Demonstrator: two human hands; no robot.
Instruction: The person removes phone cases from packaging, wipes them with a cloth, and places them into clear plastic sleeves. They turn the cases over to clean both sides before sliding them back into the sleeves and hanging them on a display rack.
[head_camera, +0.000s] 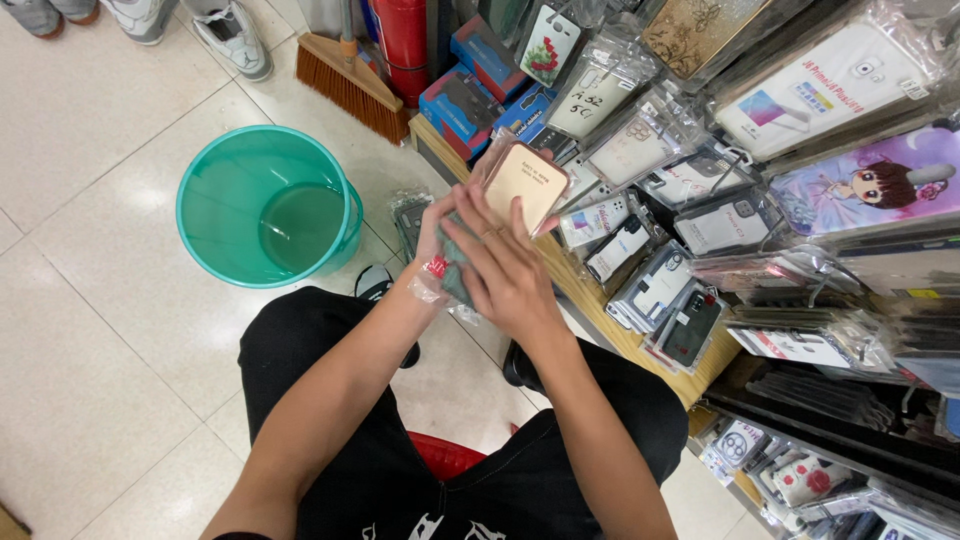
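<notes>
Posture: person seated on a red plastic stool (445, 458), black clothing, facing a low wooden shelf edge (600, 310) stacked with packaged phone cases (660, 285).
Right hand (505, 270): fingers spread flat over the front of a small stack, thumb side up; it presses on the gold rectangular phone case in a clear plastic sleeve (527, 182), whose upper part sticks out above the fingertips.
Left hand (432, 255): curled around the stack from behind and below, gripping a dark green phone case in crinkled clear wrap (455, 272); mostly covered by the right hand.
Position of cases: held in the air, between the knees and the shelf edge, just in front of the display.
Floor: pale tiles; a round teal plastic bucket (268, 205) holding shallow water stands left of the hands.
Background: broom with orange bristles (352, 82) beside a red cylinder (402, 40); another person's grey shoes (232, 38) at top left.
</notes>
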